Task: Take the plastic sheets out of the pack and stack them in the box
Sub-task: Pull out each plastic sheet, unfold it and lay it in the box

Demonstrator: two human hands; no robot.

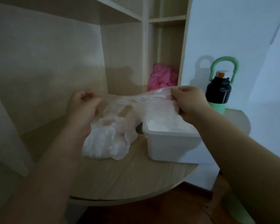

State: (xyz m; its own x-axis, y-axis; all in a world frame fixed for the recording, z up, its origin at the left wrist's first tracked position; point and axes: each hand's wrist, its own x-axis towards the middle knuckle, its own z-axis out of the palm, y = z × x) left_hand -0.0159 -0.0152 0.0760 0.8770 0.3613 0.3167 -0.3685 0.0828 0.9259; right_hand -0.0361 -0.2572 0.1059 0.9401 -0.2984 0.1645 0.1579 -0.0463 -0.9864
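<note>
A person's two bare hands hold a thin translucent plastic sheet (145, 101) stretched out in the air above a pale wooden table with a rounded front edge (128, 180). The right hand (189, 102) pinches the sheet's right end between thumb and curled fingers, above the far side of a white rectangular plastic box (171, 147). The left hand (82, 105), fingers curled in, grips the sheet's left end over the middle of the table, though blur softens the exact hold. The sheet sags between the hands, clear of the table top.

The box stands at the table's right edge, its near right corner overhanging the rim, and white sheets already lie inside it (166, 125). Just left of the box, below the left wrist, lies the crumpled translucent plastic pack (103, 139), slumped on the table top and close to the box's left wall.

At the table's far right edge, behind the right hand, stands a black bottle with a mint-green base and loop handle (218, 92). A cream shelf unit (123, 59) rises along the far edge; a heap of crumpled pink plastic (162, 78) sits in its narrow lower compartment.
</note>
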